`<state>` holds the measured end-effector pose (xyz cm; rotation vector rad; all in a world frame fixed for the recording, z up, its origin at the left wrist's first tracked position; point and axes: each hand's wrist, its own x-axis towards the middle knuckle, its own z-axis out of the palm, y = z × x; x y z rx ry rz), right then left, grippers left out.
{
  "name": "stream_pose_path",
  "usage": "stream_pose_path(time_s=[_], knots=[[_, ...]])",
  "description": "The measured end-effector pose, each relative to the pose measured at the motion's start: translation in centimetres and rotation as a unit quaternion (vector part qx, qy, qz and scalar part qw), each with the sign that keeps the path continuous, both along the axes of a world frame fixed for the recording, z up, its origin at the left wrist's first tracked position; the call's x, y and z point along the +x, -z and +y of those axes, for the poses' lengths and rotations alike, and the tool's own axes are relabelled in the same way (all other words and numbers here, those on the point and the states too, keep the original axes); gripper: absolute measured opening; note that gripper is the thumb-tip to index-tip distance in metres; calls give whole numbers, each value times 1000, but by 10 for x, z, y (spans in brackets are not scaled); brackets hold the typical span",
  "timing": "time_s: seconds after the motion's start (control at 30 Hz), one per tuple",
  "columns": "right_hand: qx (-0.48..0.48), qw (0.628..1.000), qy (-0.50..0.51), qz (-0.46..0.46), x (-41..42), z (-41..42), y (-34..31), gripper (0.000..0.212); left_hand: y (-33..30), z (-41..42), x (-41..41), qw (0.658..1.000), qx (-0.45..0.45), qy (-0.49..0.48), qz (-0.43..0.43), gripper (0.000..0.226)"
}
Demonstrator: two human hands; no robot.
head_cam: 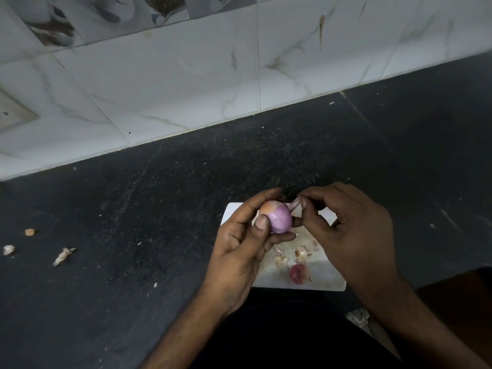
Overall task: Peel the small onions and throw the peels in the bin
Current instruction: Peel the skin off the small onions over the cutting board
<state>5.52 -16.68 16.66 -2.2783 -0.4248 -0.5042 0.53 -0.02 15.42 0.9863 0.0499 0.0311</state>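
Single head view, steeply down and close over dim, perhaps tilted counter (159, 209).

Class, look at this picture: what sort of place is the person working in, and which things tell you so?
Most likely a home kitchen: a dark stone counter against a tiled wall, and a white chopping board with onion peels.

A small purple onion (277, 219), partly peeled with an orange patch, is held above the white board; a second reddish onion (300, 274) lies among peels (300, 253) near its front edge.
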Motion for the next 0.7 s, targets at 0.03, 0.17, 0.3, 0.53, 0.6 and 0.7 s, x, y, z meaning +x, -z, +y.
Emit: stream_pose_path(time_s=[0.03, 0.17, 0.3, 0.53, 0.6, 0.7], knots=[[0, 1000, 1, 10, -1, 1, 1, 12, 0, 0, 0, 1000, 3, 5, -1, 34], [9, 999, 1, 47, -2, 1, 0, 16, -3, -1, 1, 998, -47, 23, 18, 37], [2, 998, -4, 66, 7, -5, -1, 22, -2, 0, 3, 997, -79, 12, 14, 43], [-73, 985, -97, 119, 0, -1, 12, 43, -1, -1, 3, 997, -60, -15, 53, 38], [-37, 990, -88, 102, -1, -1, 9, 39, 0, -2, 1, 999, -26, -23, 40, 35], [-7, 993, -92, 72, -2, -1, 3, 36, -1, -4, -1, 999, 40, -29, 13, 42]])
